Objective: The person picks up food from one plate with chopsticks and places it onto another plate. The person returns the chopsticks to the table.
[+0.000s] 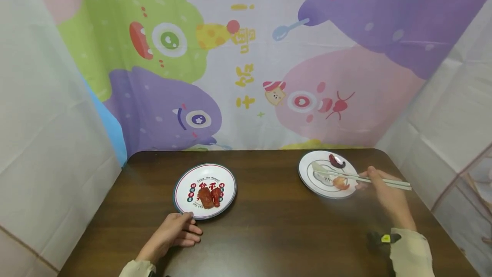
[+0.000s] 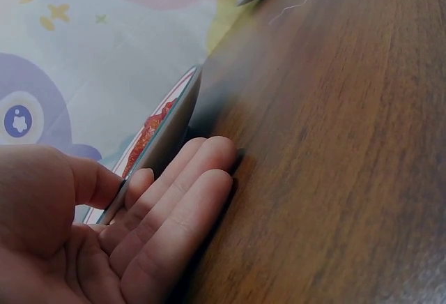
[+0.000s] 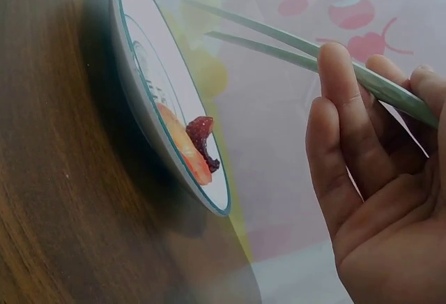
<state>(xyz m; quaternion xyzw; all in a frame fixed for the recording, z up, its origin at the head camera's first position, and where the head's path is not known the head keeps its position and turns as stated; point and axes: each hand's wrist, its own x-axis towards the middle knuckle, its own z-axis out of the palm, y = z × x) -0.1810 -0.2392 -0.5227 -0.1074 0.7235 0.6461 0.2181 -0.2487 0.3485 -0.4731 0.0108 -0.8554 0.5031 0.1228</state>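
Operating from afar, I grip pale green chopsticks (image 3: 394,95) in my right hand (image 1: 388,195), tips parted over a white plate (image 1: 307,175) bearing an orange shrimp (image 1: 341,183) and dark red tentacle (image 1: 336,161), while my left hand (image 1: 177,230) pinches a lettered plate (image 1: 226,178) of glazed meat pieces (image 1: 205,198) on the brown wooden table (image 1: 265,213)

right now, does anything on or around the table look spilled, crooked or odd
Yes, the backdrop behind the table: its lettering and monsters lie sideways, so it looks hung on its side. No spill shows around the left plate or right plate.
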